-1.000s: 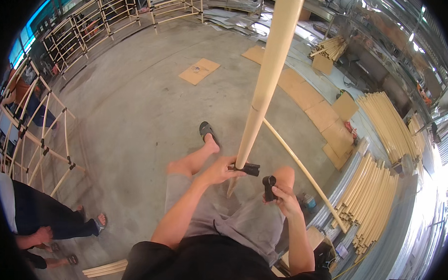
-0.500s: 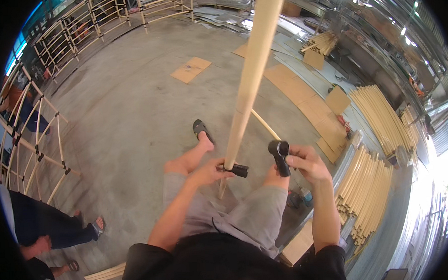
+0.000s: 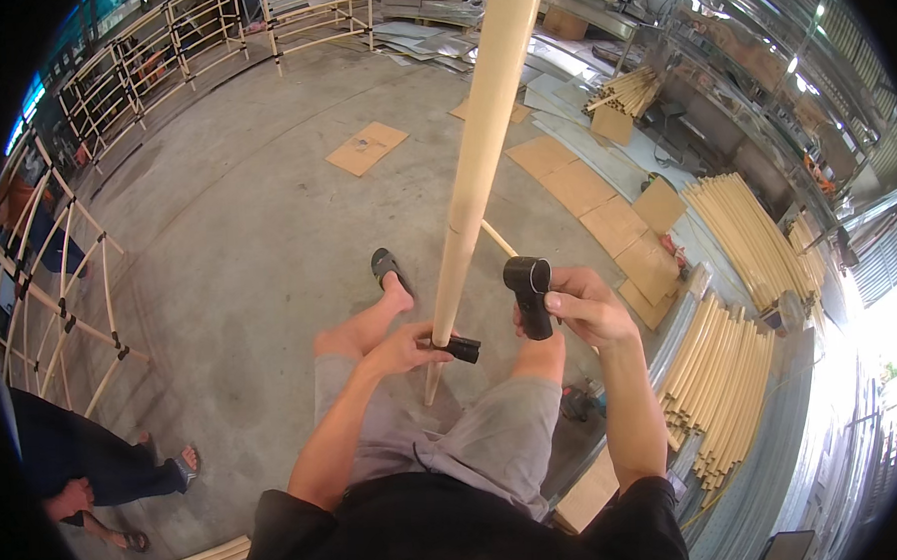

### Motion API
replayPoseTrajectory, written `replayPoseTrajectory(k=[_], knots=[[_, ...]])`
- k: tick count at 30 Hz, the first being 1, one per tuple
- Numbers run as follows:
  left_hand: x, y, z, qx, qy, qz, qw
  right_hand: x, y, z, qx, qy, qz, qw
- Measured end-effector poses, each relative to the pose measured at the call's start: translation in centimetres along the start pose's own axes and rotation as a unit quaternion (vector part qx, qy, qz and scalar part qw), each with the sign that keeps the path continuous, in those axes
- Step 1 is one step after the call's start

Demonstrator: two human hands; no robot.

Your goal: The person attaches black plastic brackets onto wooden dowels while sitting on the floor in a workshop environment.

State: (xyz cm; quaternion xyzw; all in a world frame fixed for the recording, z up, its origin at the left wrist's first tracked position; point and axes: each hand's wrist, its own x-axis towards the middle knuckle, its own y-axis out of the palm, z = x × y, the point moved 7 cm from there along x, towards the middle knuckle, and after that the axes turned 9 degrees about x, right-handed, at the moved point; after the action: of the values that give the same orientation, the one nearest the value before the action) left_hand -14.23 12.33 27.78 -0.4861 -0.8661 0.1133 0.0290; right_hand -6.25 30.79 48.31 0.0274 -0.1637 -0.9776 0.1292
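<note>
A long tan pipe point(image 3: 478, 159) rises steeply in front of me, its upper end running out of view. My left hand point(image 3: 407, 350) is closed around a black pipe joint point(image 3: 462, 349) low on this pipe, and part of the joint sticks out to the right. To the right of the pipe, my right hand point(image 3: 595, 309) grips a second, loose black T-shaped pipe joint point(image 3: 530, 301). Its short collar is uppermost and its stem points down. The two joints are apart. Another thin tan pipe point(image 3: 500, 240) shows behind, partly hidden by the loose joint.
Bundles of tan pipes point(image 3: 718, 378) lie at my right beside metal sheets. Cardboard pieces point(image 3: 606, 218) rest on the floor ahead. Tan pipe frames with black joints point(image 3: 68, 322) stand at left and far back. A person in dark trousers point(image 3: 95, 446) is at my left.
My right hand has moved left, bringing the loose joint closer to the upright pipe and turning its collar. My left hand keeps its hold. The whole view has shifted slightly.
</note>
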Motion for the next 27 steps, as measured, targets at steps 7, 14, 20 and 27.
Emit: replayPoseTrajectory(k=[7,14,20,27], knots=[[-0.3,0.3,-1.2,-0.017,-0.038,0.044,0.998,0.5,-0.1,1.7,-0.042,-0.034,-0.016,0.998],[0.2,1.3,0.1,-0.063,-0.059,0.095,0.992,-0.8,1.7,14.2,-0.35,-0.36,-0.211,0.839],[0.0,1.3,-0.1,-0.058,-0.032,0.112,0.991,-1.0,6.3,23.9,-0.529,-0.589,-0.203,0.577],[-0.9,1.0,-0.7,-0.07,-0.082,0.11,0.988,-0.8,7.8,29.4,-0.604,-0.611,-0.255,0.443]])
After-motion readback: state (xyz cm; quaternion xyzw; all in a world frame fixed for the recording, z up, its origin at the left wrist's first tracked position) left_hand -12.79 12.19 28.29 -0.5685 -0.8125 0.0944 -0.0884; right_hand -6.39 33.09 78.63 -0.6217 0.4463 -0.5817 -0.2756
